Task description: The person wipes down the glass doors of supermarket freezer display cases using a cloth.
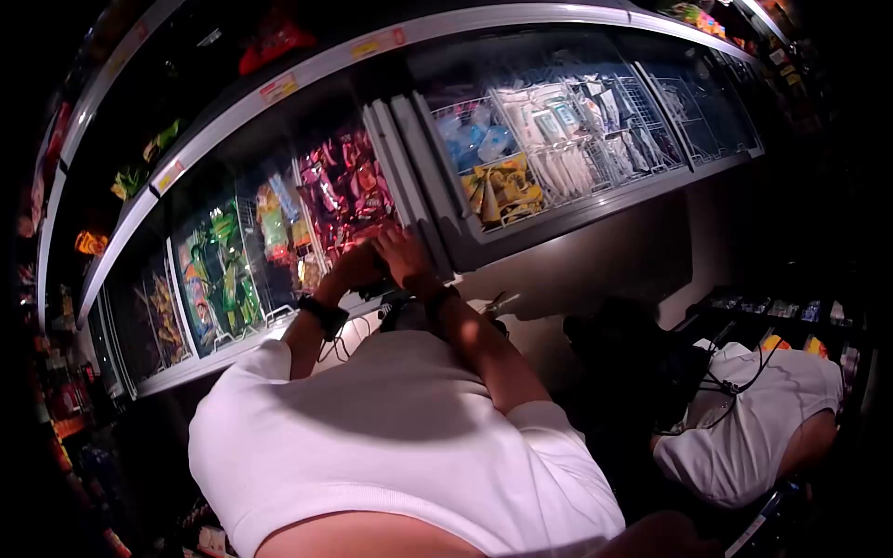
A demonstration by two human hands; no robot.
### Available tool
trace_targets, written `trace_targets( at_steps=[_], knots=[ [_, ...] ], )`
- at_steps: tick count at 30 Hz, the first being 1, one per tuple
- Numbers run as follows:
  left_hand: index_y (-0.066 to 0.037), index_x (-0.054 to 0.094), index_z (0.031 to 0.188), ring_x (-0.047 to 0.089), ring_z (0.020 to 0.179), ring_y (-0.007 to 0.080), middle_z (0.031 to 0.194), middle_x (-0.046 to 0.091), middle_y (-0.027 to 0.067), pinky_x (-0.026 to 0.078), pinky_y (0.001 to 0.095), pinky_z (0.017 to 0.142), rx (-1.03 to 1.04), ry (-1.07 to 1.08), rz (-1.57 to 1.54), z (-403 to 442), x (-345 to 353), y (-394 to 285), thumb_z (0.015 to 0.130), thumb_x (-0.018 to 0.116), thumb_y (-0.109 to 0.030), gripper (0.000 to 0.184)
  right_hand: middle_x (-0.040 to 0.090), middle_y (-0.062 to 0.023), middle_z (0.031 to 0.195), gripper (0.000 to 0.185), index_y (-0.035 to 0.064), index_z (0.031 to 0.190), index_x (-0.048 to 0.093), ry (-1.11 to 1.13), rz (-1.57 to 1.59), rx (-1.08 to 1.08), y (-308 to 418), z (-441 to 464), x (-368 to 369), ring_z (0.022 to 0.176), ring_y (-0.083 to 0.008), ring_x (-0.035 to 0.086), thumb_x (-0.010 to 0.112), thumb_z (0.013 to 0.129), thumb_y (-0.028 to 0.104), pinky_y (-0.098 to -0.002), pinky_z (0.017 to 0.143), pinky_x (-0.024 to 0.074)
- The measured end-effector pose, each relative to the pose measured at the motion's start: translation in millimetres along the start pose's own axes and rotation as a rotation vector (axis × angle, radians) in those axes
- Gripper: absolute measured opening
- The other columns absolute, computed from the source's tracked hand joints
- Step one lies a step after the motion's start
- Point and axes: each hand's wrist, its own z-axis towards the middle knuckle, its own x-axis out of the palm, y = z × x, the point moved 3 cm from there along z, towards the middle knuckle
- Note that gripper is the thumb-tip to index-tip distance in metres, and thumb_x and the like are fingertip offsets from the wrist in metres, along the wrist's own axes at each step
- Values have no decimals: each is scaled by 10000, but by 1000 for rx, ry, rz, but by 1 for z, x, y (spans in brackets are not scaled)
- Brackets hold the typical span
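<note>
My left hand is in shadow at the near edge of a glass-topped freezer, with a dark band on the wrist. Its fingers are mostly hidden. Beside it and touching it is my right hand, fingers bent and close together; whatever it grips is hidden. A dark band circles that wrist too. Both hands are in front of pink and red packets under the glass. Something dark below the hands is too unclear to name.
Green packets lie in the freezer's left part; white packs and yellow packs lie farther right. Shelves with goods run above and along the left. A person in a white shirt bends at the right, beside a low rack.
</note>
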Motion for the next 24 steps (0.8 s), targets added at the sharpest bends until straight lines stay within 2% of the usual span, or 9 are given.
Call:
trace_targets(
  at_steps=[2, 4, 5, 6, 9, 11, 12, 16, 24],
  knots=[
    [-57, 619, 989, 659, 894, 314, 884, 646, 198, 547, 450, 695, -137, 93, -42, -3, 7, -42, 796, 634, -307, 317, 544, -14, 1077, 321, 134, 1134, 612, -24, 14, -21, -31, -27, -18, 1068, -195, 490, 523, 833, 202, -374, 900, 380],
    [-57, 549, 1135, 636, 912, 406, 999, 642, 215, 526, 493, 773, 44, -196, -72, 4, 2, -92, 765, 651, -271, 439, 541, 17, 947, 193, 151, 968, 640, -111, 66, -37, -62, -45, -29, 989, -165, 506, 566, 800, 211, -356, 828, 394],
    [-57, 549, 1135, 636, 912, 406, 999, 642, 215, 526, 493, 773, 41, -195, -66, 11, 2, -112, 765, 651, -271, 439, 556, 9, 895, 107, 142, 859, 640, -159, 34, -17, -78, -55, -35, 977, -184, 516, 567, 807, 199, -364, 805, 403],
    [-54, 544, 1141, 634, 909, 405, 997, 642, 207, 525, 486, 783, -44, -131, -120, 21, 4, -129, 749, 673, -275, 469, 551, 13, 875, 106, 150, 846, 645, -169, 34, 16, -96, -63, -40, 956, -181, 516, 569, 793, 200, -364, 798, 401],
    [-40, 478, 1266, 600, 1033, 402, 1134, 604, 221, 516, 475, 845, 27, -168, -92, 56, 27, -170, 753, 688, -227, 586, 572, 4, 877, 116, 145, 848, 656, -121, 36, 77, -156, -89, -58, 951, -184, 528, 568, 789, 194, -367, 794, 404],
    [-32, 361, 1393, 478, 1240, 385, 1350, 472, 235, 471, 446, 956, 288, -278, -26, 83, 63, -194, 789, 641, -133, 673, 595, -18, 926, 132, 131, 861, 666, 58, -2, 215, -195, -113, -46, 997, -197, 537, 562, 802, 186, -379, 824, 412],
    [-50, 266, 1466, 290, 1386, 375, 1508, 272, 216, 384, 421, 1063, 285, -206, -40, 99, 85, -205, 803, 570, -20, 730, 605, -41, 955, 140, 120, 859, 674, 44, 51, 317, -213, -131, -29, 1040, -215, 540, 558, 810, 182, -389, 866, 413],
    [-31, 254, 1476, 252, 1398, 401, 1528, 195, 248, 328, 425, 1093, 193, -99, -216, 155, 91, -273, 806, 512, 33, 722, 595, -54, 934, 139, 108, 823, 664, -156, -50, 385, -277, -166, -46, 1005, -244, 535, 554, 791, 186, -399, 842, 409],
    [-128, 282, 1488, 215, 1400, 444, 1539, 146, 233, 260, 470, 1128, 332, -194, -23, 273, 94, -350, 783, 587, 68, 793, 557, -81, 951, 125, 118, 852, 661, -24, -1, 545, -407, -195, -47, 971, -259, 531, 584, 769, 171, -413, 774, 413]
  ],
)
